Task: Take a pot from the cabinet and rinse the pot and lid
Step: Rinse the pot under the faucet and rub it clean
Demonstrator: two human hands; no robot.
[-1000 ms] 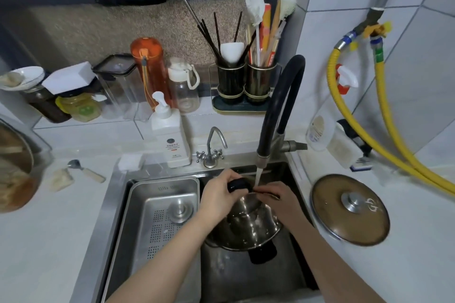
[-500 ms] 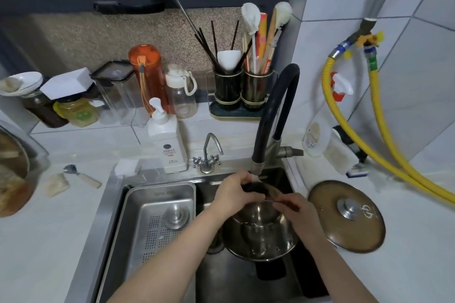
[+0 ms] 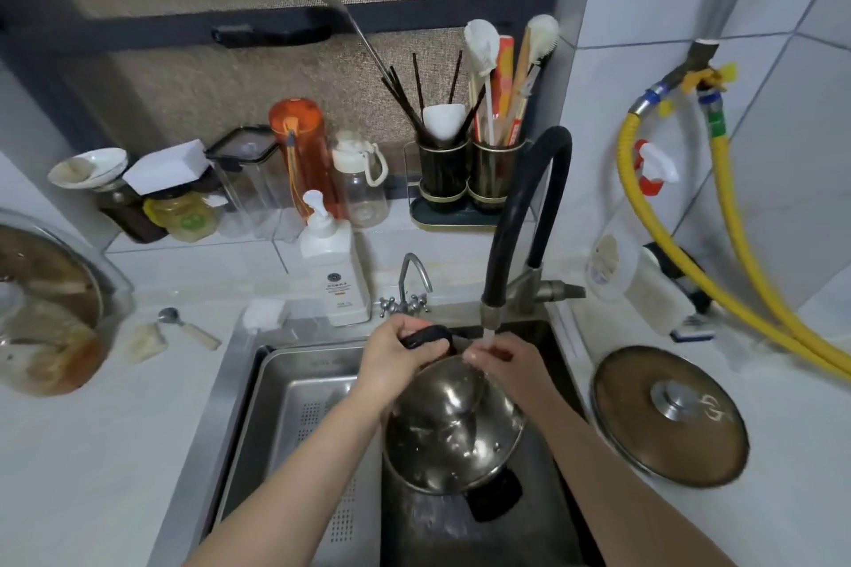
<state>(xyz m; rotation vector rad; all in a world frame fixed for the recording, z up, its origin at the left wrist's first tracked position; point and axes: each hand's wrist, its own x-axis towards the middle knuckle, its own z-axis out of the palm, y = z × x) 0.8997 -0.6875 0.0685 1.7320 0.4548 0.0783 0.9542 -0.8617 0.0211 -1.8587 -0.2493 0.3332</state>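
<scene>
You hold the pot (image 3: 453, 433) over the sink (image 3: 230, 382), tilted toward you. Your left hand (image 3: 396, 359) has its fingers closed around the black handle (image 3: 426, 336). Your right hand (image 3: 502, 364) rests on the rim, fingers curled, under the water from the tap (image 3: 515, 216). The lid (image 3: 667, 414) lies on the counter (image 3: 92, 451), right of the sink.

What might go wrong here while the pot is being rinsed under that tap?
The pot is wet and tilted, held by the left hand at one black handle; it may slip into the sink. Water from the faucet hits the right hand and rim, so it could splash onto the counter.
</scene>
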